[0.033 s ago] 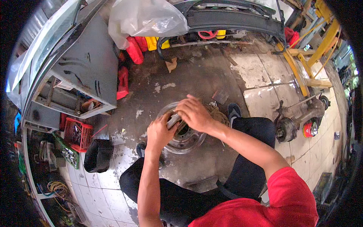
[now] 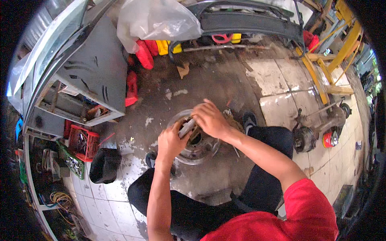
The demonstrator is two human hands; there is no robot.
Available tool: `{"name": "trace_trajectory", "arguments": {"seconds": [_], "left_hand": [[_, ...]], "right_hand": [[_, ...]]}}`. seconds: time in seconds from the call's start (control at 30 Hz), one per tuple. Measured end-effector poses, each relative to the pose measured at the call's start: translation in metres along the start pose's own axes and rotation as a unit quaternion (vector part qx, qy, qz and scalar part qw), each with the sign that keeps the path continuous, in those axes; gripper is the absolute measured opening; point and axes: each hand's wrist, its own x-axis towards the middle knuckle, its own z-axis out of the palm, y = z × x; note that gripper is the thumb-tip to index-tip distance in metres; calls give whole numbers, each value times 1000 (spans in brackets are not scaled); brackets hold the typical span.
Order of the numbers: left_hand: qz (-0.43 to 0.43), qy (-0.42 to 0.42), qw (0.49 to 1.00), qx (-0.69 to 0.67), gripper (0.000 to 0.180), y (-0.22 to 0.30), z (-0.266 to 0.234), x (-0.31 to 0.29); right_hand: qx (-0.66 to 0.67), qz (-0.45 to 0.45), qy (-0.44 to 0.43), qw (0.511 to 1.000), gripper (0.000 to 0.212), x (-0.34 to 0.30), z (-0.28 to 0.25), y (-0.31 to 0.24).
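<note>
My left hand (image 2: 172,141) is closed round the lower end of a grey, bar-shaped piece (image 2: 186,127), its thumb on the near side. At the upper end of that piece is my right hand (image 2: 211,121), fingers bent and held together. What lies under those fingers is hidden, so I cannot tell whether they grip the piece itself or something thin against it. Both hands are over a round steel wheel rim (image 2: 201,158) lying on the dark floor between my feet. Brownish, rough material (image 2: 233,125) shows beside the rim, partly covered by my right wrist.
To the left are a red crate (image 2: 91,150), a green tray of small parts (image 2: 75,166), a black bin (image 2: 105,165) and a grey cabinet (image 2: 90,68). An axle assembly (image 2: 319,124) and a red can (image 2: 327,139) stand right, near a yellow frame (image 2: 315,78). A dark bumper (image 2: 249,22) spans the back.
My right hand has shifted slightly right and down along the grey piece, uncovering more of its upper end. My left hand keeps its hold, barely moved. The view has shifted a little.
</note>
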Motion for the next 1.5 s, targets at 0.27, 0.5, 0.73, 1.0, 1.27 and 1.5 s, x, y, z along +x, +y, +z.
{"name": "trace_trajectory", "arguments": {"seconds": [0.27, 0.5, 0.73, 1.0, 1.27, 1.5], "left_hand": [[22, -10, 998, -66, 48, -8, 8, 7], [-6, -73, 993, -88, 54, 5, 8, 21], [75, -64, 985, -141, 55, -16, 15, 23], [31, -86, 981, -169, 55, -10, 6, 16], [26, -54, 973, -223, 58, -46, 2, -12], [57, -52, 979, -190, 59, -39, 2, -8]], "right_hand": [[62, 35, 32, 997, 18, 4, 1, -8], [27, 81, 46, 995, 15, 1, 0, 37], [43, -4, 39, 998, 19, 8, 4, -20], [10, 156, 23, 987, 21, -5, -7, 45], [32, -7, 25, 999, 34, 5, -4, -22], [29, 131, -10, 991, 32, -3, -10, 31]]}}
